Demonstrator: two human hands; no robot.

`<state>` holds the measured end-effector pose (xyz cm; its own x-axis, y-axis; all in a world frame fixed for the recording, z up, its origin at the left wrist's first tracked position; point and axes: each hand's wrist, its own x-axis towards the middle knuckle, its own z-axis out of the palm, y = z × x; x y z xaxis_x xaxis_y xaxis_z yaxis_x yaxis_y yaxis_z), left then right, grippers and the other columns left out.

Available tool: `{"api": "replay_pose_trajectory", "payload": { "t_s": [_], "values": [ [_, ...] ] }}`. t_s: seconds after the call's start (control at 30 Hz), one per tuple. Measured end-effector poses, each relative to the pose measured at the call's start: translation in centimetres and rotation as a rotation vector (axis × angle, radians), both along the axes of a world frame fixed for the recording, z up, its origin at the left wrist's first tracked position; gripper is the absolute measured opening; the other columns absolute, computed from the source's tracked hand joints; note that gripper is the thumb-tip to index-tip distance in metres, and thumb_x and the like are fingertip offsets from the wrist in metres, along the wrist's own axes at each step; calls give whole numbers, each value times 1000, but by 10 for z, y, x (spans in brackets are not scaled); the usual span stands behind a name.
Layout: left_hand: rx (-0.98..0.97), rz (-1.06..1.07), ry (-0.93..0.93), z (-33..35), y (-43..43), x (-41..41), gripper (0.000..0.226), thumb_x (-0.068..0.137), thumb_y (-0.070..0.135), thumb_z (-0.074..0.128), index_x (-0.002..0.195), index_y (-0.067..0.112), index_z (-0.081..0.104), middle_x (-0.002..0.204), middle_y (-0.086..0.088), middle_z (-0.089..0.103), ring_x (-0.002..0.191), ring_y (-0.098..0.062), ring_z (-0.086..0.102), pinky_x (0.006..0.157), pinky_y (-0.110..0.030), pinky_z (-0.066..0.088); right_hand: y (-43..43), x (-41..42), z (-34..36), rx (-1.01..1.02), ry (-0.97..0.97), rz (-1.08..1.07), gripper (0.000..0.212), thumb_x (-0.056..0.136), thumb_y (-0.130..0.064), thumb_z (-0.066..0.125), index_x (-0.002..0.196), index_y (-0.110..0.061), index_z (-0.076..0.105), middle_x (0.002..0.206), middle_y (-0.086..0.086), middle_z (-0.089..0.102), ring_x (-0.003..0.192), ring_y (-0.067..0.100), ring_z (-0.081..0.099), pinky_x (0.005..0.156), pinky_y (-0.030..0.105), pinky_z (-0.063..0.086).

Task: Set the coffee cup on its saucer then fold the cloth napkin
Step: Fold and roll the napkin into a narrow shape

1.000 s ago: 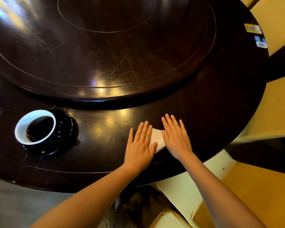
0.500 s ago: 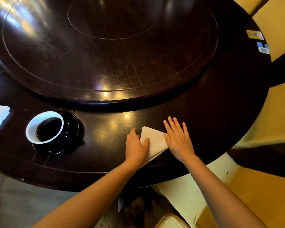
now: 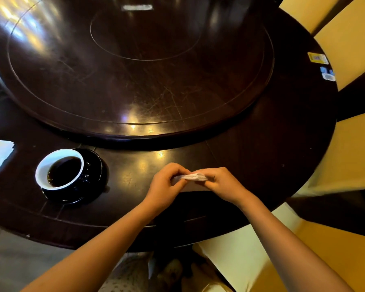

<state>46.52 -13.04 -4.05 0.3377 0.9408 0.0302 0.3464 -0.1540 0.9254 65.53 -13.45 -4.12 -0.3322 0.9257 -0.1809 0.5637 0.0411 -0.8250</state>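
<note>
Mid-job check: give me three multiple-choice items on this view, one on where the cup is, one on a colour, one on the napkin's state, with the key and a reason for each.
1. Where is the coffee cup?
A. On the black saucer, left of both hands
B. On the raised turntable
C. On the floor

2. What colour is the cup's inside wall?
A. Red
B. White
C. Green

3. What state is the napkin in?
A. Spread flat on the table
B. Draped over the cup
C. Bunched small, pinched between the left hand and the right hand

Key:
1. A, the saucer rim shows around the cup on the table's outer ring.
2. B, a white wall rings the dark coffee.
3. C, only a thin white strip shows between the two grips.
</note>
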Motion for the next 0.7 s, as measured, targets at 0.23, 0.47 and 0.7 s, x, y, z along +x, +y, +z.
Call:
{"api": "replay_pose_trajectory", "payload": {
  "t_s": [0.23,0.47,0.7],
  "values": [
    [85,-170,412,-24,-2,-20,37,86,35,37,108,18,61,103,-4,70,94,-24,64,73,-32,46,-6,-9,-12,42,-10,-27,25,85,-3,58,105,-13,70,102,-7,68,98,0,60,83,14,45],
    [-42,-40,316,-10,8,-16,12,93,25,48,82,21,51,68,11,51,62,-6,47,56,-24,34,-9,1,-3,-93,8,-131,25,89,-29,58,81,-5,56,68,3,49,56,3,45,49,21,35],
    [-732,-250,-18,2,8,-27,16,83,33,65,88,18,68,64,5,64,52,-9,53,45,-18,42,-15,18,4,-223,124,-187,31,88,-26,60,84,5,61,71,7,53,65,12,50,58,24,35]
  ]
}}
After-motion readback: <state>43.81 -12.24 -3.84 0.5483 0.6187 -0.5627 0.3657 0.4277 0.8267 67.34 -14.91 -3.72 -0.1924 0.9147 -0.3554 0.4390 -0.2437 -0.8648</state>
